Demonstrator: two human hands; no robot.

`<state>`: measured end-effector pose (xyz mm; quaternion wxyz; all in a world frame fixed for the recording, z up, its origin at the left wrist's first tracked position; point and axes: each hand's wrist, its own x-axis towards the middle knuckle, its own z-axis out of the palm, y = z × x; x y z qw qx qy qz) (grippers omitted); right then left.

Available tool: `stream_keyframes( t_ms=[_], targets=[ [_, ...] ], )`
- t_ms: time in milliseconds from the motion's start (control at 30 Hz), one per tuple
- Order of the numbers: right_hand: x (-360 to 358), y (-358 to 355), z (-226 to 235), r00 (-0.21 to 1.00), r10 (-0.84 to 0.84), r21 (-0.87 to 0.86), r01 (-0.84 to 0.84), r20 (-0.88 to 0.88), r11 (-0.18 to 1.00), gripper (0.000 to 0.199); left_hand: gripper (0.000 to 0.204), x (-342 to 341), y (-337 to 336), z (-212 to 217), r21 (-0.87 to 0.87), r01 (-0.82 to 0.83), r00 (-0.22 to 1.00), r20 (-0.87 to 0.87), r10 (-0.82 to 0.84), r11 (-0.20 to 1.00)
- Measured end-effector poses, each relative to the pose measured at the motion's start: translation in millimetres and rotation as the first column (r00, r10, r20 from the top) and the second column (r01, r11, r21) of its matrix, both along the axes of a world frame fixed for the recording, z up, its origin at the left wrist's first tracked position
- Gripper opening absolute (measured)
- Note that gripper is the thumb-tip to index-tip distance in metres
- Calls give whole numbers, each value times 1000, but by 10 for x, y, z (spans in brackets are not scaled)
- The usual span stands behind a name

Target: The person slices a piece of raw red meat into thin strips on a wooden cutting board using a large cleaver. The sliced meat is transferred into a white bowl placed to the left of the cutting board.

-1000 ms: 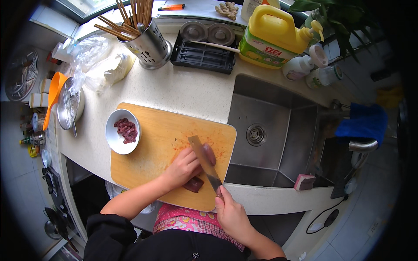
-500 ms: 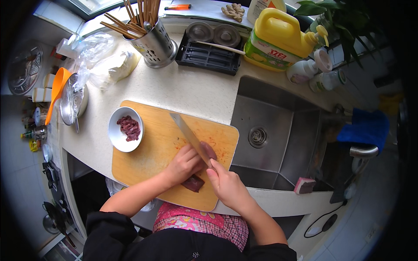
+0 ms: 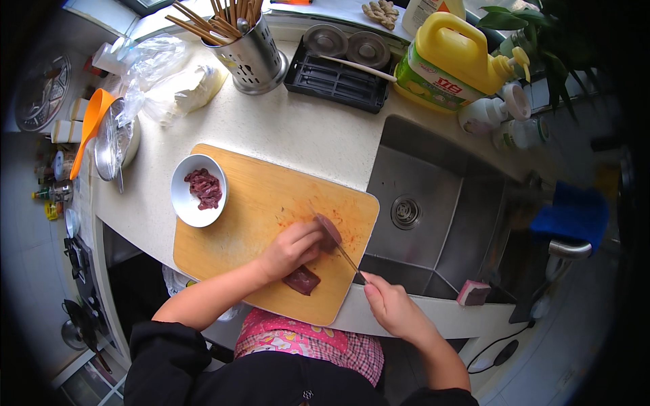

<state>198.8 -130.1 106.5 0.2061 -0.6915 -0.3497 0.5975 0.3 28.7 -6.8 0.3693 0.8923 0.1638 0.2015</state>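
A wooden cutting board (image 3: 237, 250) lies on the counter. My left hand (image 3: 291, 250), fingers bent, holds down a piece of dark red meat (image 3: 330, 229) on the board's right half. My right hand (image 3: 394, 306) grips a knife (image 3: 348, 260) by its handle, past the board's right edge. The narrow-looking blade slants up and left to that meat; whether it is cutting in, I cannot tell. Below my left hand lies a second chunk of dark red meat (image 3: 302, 279). At the board's upper left corner, a white bowl (image 3: 181, 203) contains cut strips of meat (image 3: 204, 189).
To the right is a steel sink (image 3: 414, 174), with a pink-and-grey sponge (image 3: 473, 293) on its near rim. Along the back stand a steel chopstick holder (image 3: 256, 62), a black rack (image 3: 335, 82) and a yellow jug (image 3: 452, 57). An orange spatula (image 3: 90, 127) sits at the left.
My right hand has drawn the knife toward me and to the right, turning its blade edge-on. My left hand stays on the meat. The whole view has shifted slightly.
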Motion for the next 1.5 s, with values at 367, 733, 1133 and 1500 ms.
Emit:
stream_keyframes(
  t_ms=[367,733,1133,1500],
  targets=[
    [-24,377,-171,1000,21,115,-20,-10,993,40,31,42,2,10,50,-21,999,41,19,999],
    [20,367,-332,999,34,107,-33,-10,994,40,31,69,10,-12,30,-13,998,62,11,999],
    [161,121,-362,950,-236,-137,211,-202,968,46,29,-77,-3,64,47,5,1000,25,-7,999],
    [-305,-83,-198,981,-55,269,3,186,963,38,31,-128,81,118,68,154,978,-154,-142,986]
  ],
)
